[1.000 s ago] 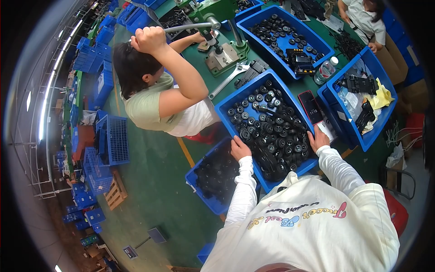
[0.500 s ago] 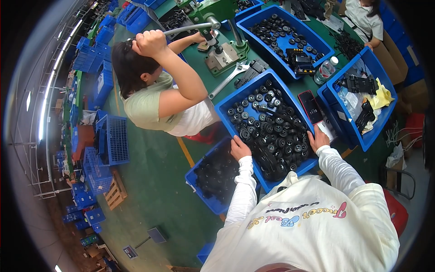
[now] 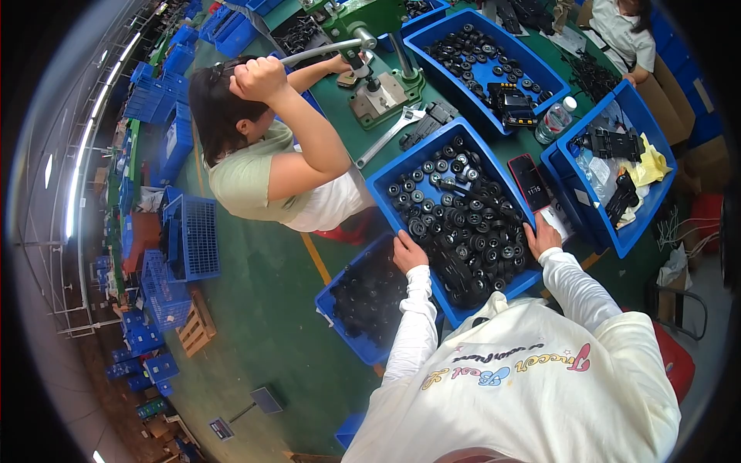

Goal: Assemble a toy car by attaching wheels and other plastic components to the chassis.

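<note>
In front of me a blue plastic bin [image 3: 384, 202] full of small black wheels [image 3: 466, 218] sits on the green workbench, its near end close to my body. My left hand [image 3: 410, 252] is closed on its left rim. On the opposite side my right hand [image 3: 543, 236] grips the right rim, fingers partly hidden by the wall. Some longer black parts [image 3: 455, 268] lie among the wheels near the bottom left. Right beside the bin, a phone with a red edge [image 3: 528, 182] rests close to my right hand.
A co-worker [image 3: 258, 166] at left holds the lever of a green press [image 3: 378, 96]. Around the bench are another blue wheel bin [image 3: 540, 67], an adjustable wrench [image 3: 390, 137], a bottle [image 3: 555, 120] and a bin of mixed parts [image 3: 567, 181]. A lower bin [image 3: 340, 309] stands left of me.
The co-worker's head and raised hand have shifted slightly. My hands and the bin stay in the same place.
</note>
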Demonstrator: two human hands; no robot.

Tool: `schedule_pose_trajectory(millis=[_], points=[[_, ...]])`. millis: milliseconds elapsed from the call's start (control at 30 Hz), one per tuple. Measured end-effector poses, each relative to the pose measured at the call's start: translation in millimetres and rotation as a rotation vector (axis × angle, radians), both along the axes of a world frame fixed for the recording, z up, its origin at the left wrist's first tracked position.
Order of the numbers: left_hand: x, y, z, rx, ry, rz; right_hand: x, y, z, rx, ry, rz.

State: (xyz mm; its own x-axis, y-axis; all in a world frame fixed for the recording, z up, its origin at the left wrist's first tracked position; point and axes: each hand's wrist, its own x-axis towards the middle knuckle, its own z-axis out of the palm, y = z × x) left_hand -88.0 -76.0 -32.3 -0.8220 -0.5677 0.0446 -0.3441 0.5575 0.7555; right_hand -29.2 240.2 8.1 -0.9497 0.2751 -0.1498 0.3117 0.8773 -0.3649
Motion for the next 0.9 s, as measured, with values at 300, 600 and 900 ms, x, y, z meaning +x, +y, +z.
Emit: schedule_pose_trajectory(millis=[300,600,900], points=[[-0.3,1.5,1.3,0.010,0.021,-0.001,0.5,0.6,-0.6,-0.006,0.010,-0.003],[-0.2,1.5,1.6,-0.005,0.029,-0.008,0.6,2.0,-3.2,0.004,-0.010,-0.002],[0.1,1.7,3.8,-0.006,0.026,0.005,0.0,-0.1,1.0,-0.003,-0.015,-0.008]])
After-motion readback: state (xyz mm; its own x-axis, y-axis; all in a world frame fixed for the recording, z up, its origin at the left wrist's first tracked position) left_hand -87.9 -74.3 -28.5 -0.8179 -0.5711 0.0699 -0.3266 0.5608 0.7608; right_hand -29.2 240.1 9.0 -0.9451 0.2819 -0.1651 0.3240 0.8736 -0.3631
